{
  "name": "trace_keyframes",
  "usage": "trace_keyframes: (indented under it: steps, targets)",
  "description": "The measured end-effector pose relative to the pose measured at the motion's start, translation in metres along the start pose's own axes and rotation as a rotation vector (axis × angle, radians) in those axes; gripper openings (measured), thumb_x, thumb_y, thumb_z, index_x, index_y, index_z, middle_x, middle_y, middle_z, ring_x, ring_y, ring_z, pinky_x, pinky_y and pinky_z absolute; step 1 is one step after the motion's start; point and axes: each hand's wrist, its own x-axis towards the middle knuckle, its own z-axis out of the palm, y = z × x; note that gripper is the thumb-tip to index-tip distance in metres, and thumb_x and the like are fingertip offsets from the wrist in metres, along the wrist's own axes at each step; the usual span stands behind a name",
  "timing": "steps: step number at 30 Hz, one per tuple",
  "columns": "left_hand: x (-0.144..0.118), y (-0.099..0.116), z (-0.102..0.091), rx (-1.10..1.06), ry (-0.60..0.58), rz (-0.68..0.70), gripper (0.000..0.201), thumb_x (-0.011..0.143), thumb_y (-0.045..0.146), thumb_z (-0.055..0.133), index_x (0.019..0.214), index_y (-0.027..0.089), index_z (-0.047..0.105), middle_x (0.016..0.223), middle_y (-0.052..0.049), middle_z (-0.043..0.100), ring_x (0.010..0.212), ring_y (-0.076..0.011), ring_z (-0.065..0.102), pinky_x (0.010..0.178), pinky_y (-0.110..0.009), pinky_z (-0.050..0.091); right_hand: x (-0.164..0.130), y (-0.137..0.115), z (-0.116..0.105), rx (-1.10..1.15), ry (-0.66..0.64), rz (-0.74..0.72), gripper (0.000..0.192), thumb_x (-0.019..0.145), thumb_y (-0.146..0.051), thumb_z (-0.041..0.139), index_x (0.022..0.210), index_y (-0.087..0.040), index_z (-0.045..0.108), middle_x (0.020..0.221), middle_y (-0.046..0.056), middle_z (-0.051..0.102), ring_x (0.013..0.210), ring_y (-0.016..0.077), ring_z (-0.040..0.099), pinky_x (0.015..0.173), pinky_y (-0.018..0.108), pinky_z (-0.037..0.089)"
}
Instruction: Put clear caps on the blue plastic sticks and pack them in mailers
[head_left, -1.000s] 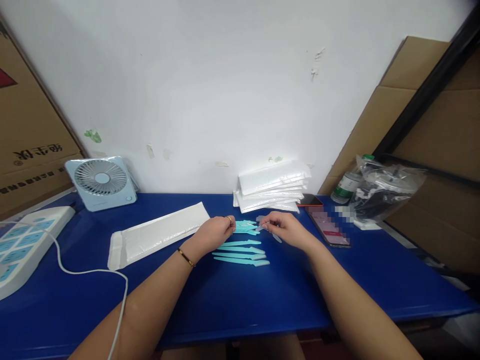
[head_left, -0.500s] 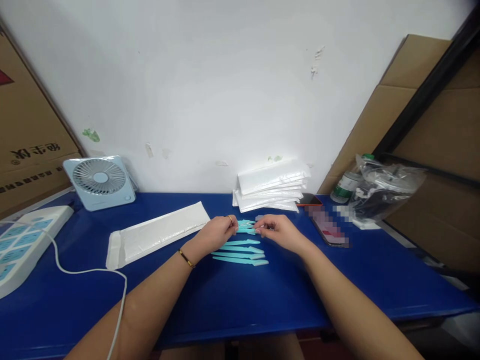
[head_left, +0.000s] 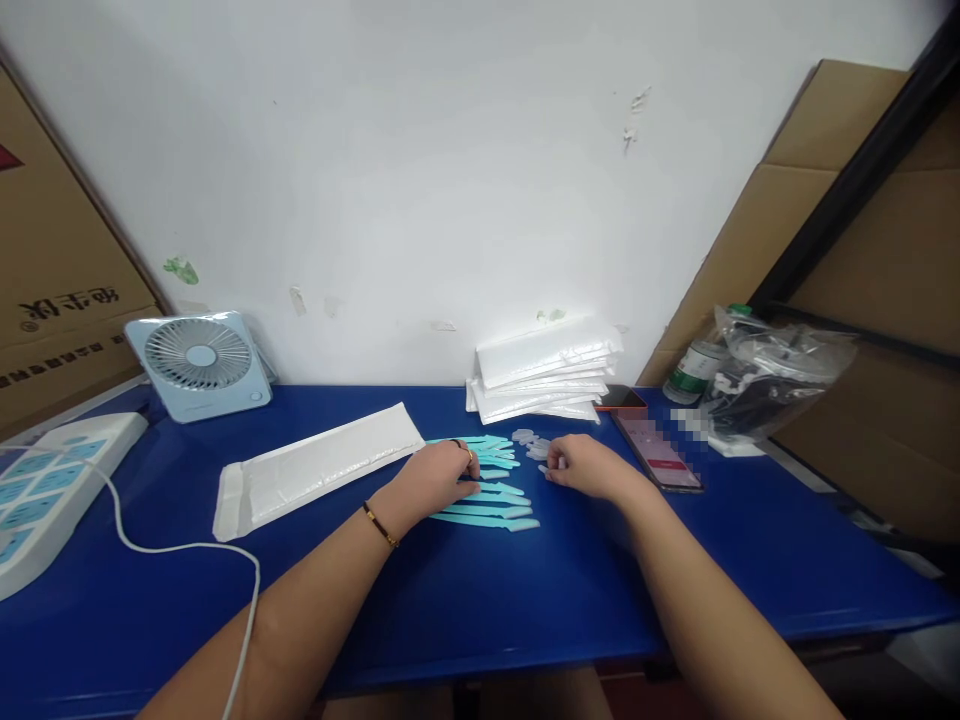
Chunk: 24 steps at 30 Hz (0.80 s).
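Observation:
Several teal eyebrow razors lie side by side on the blue table, their blade ends to the right. My left hand is over the middle of them, with curled fingers closed on an eyebrow razor; its handle is hidden beneath the hand. To the right, my right hand pinches a small clear blade cap between thumb and fingers. Just beyond those fingertips is a small pile of clear blade caps.
A white padded mailer lies to the left, and more mailers are stacked by the wall. Phones, a bottle and a bagged item occupy the right. A fan, power strip and white cable are on the left.
My hands have separated: the right moved rightward to the clear caps, carrying one. My left hand shifted slightly nearer, over the razors. The pile of caps is now more visible.

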Motion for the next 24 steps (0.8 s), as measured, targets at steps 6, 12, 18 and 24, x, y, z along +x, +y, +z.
trace_keyframes:
  steps: [6, 12, 18, 24]
  targets:
    - [-0.001, 0.007, 0.003, -0.012, -0.040, -0.070, 0.011, 0.077, 0.025, 0.055, 0.073, 0.020, 0.064, 0.082, -0.001, 0.066, 0.072, -0.0155, 0.058, 0.057, -0.024, 0.037, -0.005, -0.006, -0.004, 0.422, -0.184, -0.113, 0.012, 0.074, -0.028, 0.060, 0.078, -0.017, 0.060, 0.072, 0.003, 0.066, 0.057, 0.0142, 0.061, 0.053, 0.023, 0.043]
    - [0.000, 0.002, -0.002, -0.071, 0.007, -0.106, 0.015, 0.080, 0.031, 0.053, 0.076, 0.021, 0.063, 0.075, -0.001, 0.065, 0.070, -0.0156, 0.057, 0.057, -0.024, 0.036, -0.006, -0.007, -0.006, 0.565, -0.257, -0.196, 0.018, 0.074, -0.032, 0.062, 0.082, -0.016, 0.061, 0.072, 0.004, 0.065, 0.059, 0.0152, 0.063, 0.053, 0.023, 0.046]
    - [0.001, 0.003, -0.003, -0.077, 0.016, -0.082, 0.016, 0.080, 0.032, 0.052, 0.076, 0.021, 0.063, 0.076, -0.001, 0.065, 0.071, -0.0156, 0.058, 0.059, -0.025, 0.038, -0.006, -0.015, -0.002, 0.611, -0.208, -0.226, 0.021, 0.073, -0.034, 0.064, 0.082, -0.015, 0.062, 0.067, 0.002, 0.062, 0.058, 0.0147, 0.062, 0.053, 0.024, 0.047]
    - [-0.001, 0.008, -0.001, -0.069, 0.001, -0.033, 0.017, 0.081, 0.034, 0.053, 0.083, 0.022, 0.065, 0.083, -0.002, 0.066, 0.079, -0.0181, 0.059, 0.066, -0.026, 0.042, -0.007, -0.021, -0.003, 0.623, -0.200, -0.279, 0.020, 0.077, -0.032, 0.059, 0.087, -0.016, 0.065, 0.064, 0.001, 0.063, 0.061, 0.0160, 0.064, 0.059, 0.026, 0.048]
